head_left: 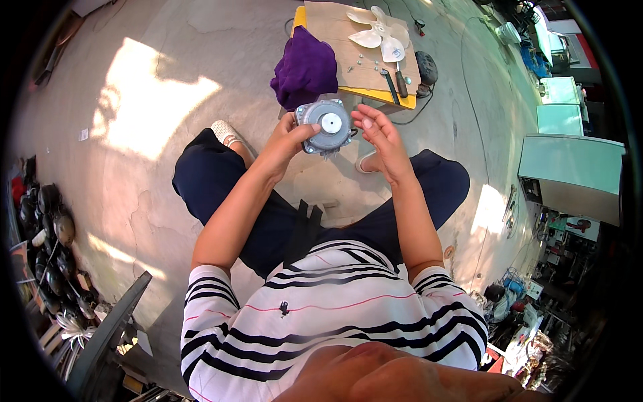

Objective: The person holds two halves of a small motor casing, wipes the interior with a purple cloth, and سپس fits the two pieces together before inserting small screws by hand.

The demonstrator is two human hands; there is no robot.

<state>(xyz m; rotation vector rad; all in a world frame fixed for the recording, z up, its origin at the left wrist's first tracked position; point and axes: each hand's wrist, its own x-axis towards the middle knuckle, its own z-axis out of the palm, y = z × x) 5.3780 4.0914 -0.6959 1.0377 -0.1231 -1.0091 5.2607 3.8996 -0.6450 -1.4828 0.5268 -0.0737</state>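
Observation:
A round grey fan motor [325, 139] with a pale disc at its centre is held up between my knees. My left hand [292, 137] grips its left side, the thumb lying across the front face. Just right of the motor is my right hand [382, 137], fingers apart and with nothing in it. A short dark lead shows at the motor's right edge, near those fingertips; whether they touch it I cannot tell. Beyond the motor, a white fan blade [380, 33] lies on a low yellow table [355, 96] topped with a brown board.
A purple cloth [305, 67] hangs over the table's left corner. On the board lie a screwdriver [400, 84], a black-handled tool [390, 87] and several small screws. A dark rounded object [426, 68] with a cord sits at the right edge. Light green cabinets [573, 161] stand far right.

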